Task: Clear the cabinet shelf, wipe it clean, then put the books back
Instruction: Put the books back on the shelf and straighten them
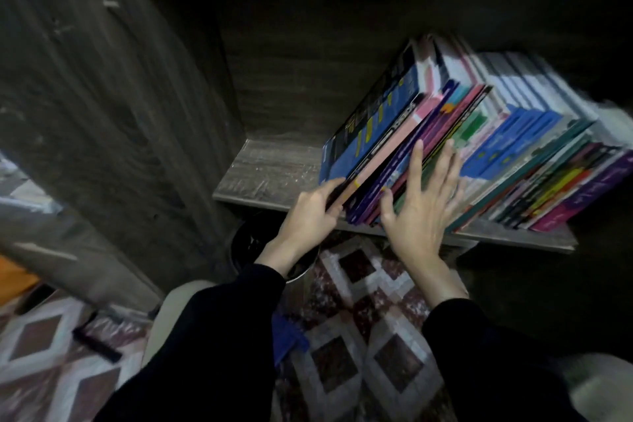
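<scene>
Both your dark-sleeved arms reach away toward the far right; your left hand [308, 212] curls round the near end of a pink book [397, 147], your right hand [423, 212] lies flat, fingers spread.

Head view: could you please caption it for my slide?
Left hand grips a pink book; right hand rests on leaning books on the shelf.

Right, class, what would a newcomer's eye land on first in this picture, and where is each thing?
The row of bright, colourful books fills the right part of the dark wooden shelf. In front, the left hand grips the bottom of a thin pink book, and the right hand lies flat on its neighbours.
</scene>
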